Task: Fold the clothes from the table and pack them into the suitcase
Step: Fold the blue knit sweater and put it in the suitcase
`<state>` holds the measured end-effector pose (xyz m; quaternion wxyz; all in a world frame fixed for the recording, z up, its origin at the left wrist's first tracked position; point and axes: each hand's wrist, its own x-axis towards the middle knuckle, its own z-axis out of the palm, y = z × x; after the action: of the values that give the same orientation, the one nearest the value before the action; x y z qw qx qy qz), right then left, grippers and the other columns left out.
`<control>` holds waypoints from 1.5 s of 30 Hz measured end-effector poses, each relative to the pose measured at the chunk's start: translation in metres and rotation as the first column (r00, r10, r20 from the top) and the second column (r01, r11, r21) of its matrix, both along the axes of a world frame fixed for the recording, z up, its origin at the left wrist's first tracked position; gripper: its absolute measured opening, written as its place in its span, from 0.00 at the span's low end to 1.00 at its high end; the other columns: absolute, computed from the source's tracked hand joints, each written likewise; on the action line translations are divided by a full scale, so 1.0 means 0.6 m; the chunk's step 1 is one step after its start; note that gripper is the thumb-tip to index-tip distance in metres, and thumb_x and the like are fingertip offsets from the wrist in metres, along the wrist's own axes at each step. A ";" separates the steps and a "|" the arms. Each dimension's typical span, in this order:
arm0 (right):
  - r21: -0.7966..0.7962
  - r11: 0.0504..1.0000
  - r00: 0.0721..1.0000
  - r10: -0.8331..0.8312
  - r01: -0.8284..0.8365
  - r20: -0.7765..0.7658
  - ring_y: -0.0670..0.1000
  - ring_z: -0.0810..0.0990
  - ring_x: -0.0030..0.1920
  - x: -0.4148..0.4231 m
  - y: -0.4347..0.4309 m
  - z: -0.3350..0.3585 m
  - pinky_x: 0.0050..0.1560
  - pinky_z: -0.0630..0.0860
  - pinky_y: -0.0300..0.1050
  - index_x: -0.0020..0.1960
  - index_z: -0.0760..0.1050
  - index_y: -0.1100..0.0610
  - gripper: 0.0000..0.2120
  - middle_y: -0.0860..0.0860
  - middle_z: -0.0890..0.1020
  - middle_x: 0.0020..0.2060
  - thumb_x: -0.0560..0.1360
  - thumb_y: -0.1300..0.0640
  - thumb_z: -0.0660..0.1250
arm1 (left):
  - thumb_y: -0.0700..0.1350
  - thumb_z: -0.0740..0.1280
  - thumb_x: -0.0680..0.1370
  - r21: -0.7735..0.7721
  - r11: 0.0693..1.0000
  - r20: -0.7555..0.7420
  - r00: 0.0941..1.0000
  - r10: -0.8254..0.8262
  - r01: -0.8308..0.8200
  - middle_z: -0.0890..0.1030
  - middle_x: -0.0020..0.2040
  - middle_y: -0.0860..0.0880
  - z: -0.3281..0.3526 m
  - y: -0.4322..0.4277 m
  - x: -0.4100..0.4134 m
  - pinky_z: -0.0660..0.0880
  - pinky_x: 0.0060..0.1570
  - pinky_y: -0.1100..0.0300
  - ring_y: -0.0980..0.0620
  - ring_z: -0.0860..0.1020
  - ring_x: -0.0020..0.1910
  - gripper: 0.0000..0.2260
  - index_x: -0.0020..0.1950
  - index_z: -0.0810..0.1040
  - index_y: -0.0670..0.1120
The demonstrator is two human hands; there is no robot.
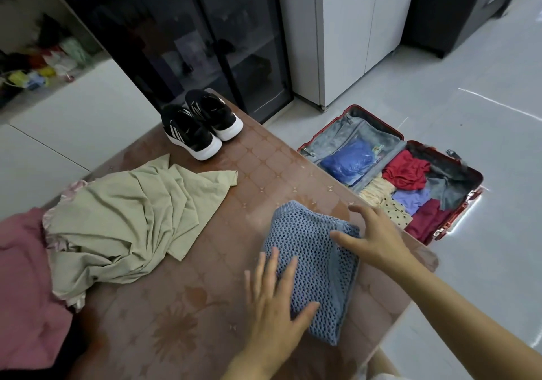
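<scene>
A folded blue open-knit garment (313, 265) lies near the table's right edge. My left hand (274, 306) rests flat on its left side with the fingers straight. My right hand (374, 237) lies on its right edge, fingers spread. A crumpled pale green garment (129, 218) sits at the table's left, partly over a pink piece (26, 285) and a frilly light one. The red suitcase (460, 212) lies open on the floor to the right, holding several folded clothes and a blue bag (349, 161).
A pair of black sneakers (202, 124) stands at the far end of the brown patterned table (181, 321). A dark glass cabinet (187, 36) and a white cabinet (352, 27) stand behind. Grey tiled floor surrounds the suitcase.
</scene>
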<state>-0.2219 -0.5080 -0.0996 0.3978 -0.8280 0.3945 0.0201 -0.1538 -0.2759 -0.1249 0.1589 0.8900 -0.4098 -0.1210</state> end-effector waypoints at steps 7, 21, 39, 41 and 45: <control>0.127 0.968 0.970 0.227 -0.215 -0.091 0.52 0.73 0.64 0.042 -0.009 -0.008 0.62 0.72 0.49 0.72 0.62 0.54 0.51 0.51 0.71 0.68 0.57 0.25 0.62 | 0.82 0.59 0.52 -0.132 0.755 -0.477 0.708 0.520 -0.643 0.41 0.76 0.59 -0.011 0.021 -0.042 0.58 0.73 0.44 0.51 0.48 0.77 0.56 0.74 0.41 0.63; 0.285 0.949 0.978 0.082 -0.136 0.194 0.48 0.72 0.64 -0.051 0.032 -0.046 0.66 0.69 0.51 0.71 0.54 0.39 0.32 0.45 0.68 0.69 0.74 0.44 0.67 | 0.44 0.71 0.73 -0.400 0.521 -0.612 0.643 0.460 -0.754 0.54 0.72 0.59 -0.003 -0.030 -0.074 0.57 0.67 0.71 0.65 0.57 0.71 0.42 0.76 0.45 0.55; 0.590 0.787 0.890 -0.124 -0.181 0.439 0.49 0.80 0.56 -0.208 -0.225 -0.045 0.57 0.76 0.50 0.51 0.81 0.45 0.17 0.44 0.82 0.53 0.63 0.48 0.78 | 0.71 0.63 0.68 -0.377 0.635 -0.545 0.716 0.436 -0.674 0.67 0.66 0.64 -0.006 -0.286 -0.227 0.66 0.64 0.66 0.68 0.67 0.65 0.26 0.65 0.62 0.74; 0.678 0.728 0.884 -0.245 -0.105 0.399 0.54 0.80 0.56 -0.243 -0.300 -0.046 0.59 0.75 0.59 0.52 0.81 0.50 0.31 0.48 0.83 0.54 0.55 0.34 0.77 | 0.64 0.67 0.70 -0.381 0.619 -0.610 0.690 0.390 -0.687 0.69 0.66 0.63 -0.001 -0.366 -0.252 0.68 0.64 0.65 0.66 0.69 0.65 0.25 0.66 0.66 0.69; 0.686 0.727 0.846 -0.382 0.027 0.371 0.58 0.79 0.58 -0.301 -0.430 -0.050 0.64 0.71 0.62 0.52 0.81 0.50 0.36 0.52 0.82 0.55 0.52 0.28 0.74 | 0.63 0.68 0.69 -0.383 0.655 -0.616 0.708 0.344 -0.651 0.69 0.65 0.63 -0.003 -0.508 -0.285 0.69 0.63 0.64 0.65 0.70 0.64 0.26 0.66 0.66 0.65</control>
<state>-0.4022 -0.7657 -0.1298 0.7486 -0.5606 0.3401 -0.0982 -0.3247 -0.5805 -0.1269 0.5466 0.8152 -0.1006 -0.1628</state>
